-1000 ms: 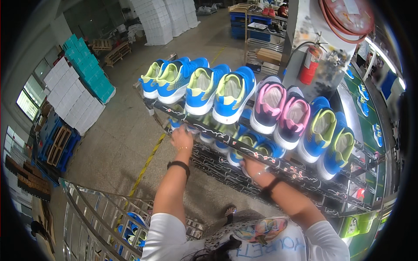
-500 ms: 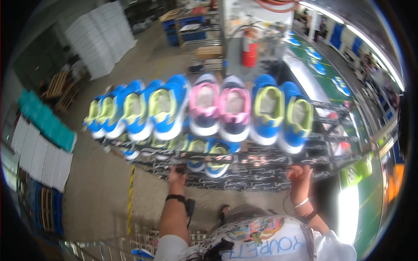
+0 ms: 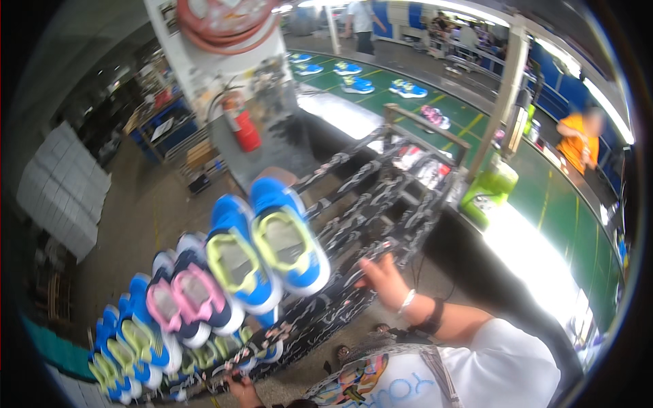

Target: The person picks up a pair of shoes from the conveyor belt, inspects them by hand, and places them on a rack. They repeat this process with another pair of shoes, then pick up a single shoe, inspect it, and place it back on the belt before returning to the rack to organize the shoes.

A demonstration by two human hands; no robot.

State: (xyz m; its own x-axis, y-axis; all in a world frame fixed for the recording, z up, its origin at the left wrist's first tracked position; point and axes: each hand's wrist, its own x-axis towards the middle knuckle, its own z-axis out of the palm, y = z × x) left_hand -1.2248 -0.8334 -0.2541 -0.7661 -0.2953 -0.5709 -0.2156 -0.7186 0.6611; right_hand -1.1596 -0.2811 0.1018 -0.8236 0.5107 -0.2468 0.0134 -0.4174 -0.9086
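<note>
A long shoe rack (image 3: pixel 350 234), its bars wrapped in black material with white marks, slants across in front of me. On its upper level stand blue sneakers with yellow-green linings (image 3: pixel 289 238) and a navy pair with pink linings (image 3: pixel 194 292). More blue sneakers line the far left end, and others show on a level below. My right hand (image 3: pixel 386 282) has its fingers curled at the near rail, right of the last pair. Farther left, low in the picture, my left hand (image 3: pixel 239 387) closes on the same rail, its fingers partly hidden.
Behind the rack, a green conveyor belt (image 3: pixel 469 126) carries several sneakers. A light green machine (image 3: pixel 490 190) stands at its near side. A red fire extinguisher (image 3: pixel 243 126) is by the pillar, under a coiled hose (image 3: pixel 224 30). One person in orange (image 3: pixel 579 143) is beyond the belt.
My view has turned right, so the rack now slants and the extinguisher appears farther left. More of the conveyor and the rack's right end show. Both hands remain at the near rail.
</note>
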